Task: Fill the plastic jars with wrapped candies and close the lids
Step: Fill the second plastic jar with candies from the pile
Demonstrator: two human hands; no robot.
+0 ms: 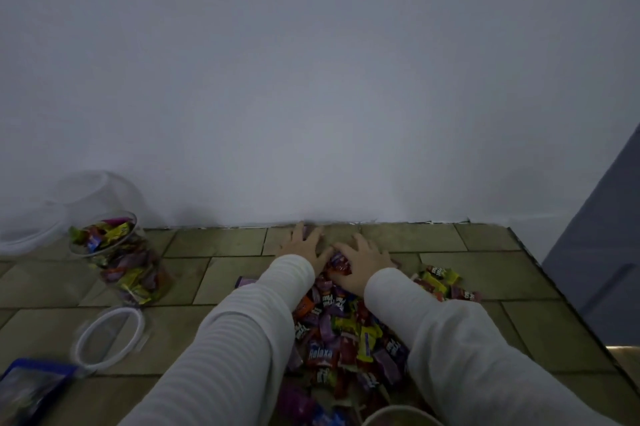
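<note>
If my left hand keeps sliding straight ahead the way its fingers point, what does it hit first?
Probably the white wall: the left hand lies flat on the tiled surface, fingertips almost at its base.

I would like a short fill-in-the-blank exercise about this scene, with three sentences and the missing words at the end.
1. Both hands, left hand and right hand, reach into the pile of wrapped ____ on the tiled surface.
2. The filled plastic jar standing at the left has no ____ on it.
3. The white ring-shaped lid lies ____ the filled plastic jar, closer to the person.

Missing words: candies; lid; in front of
</note>
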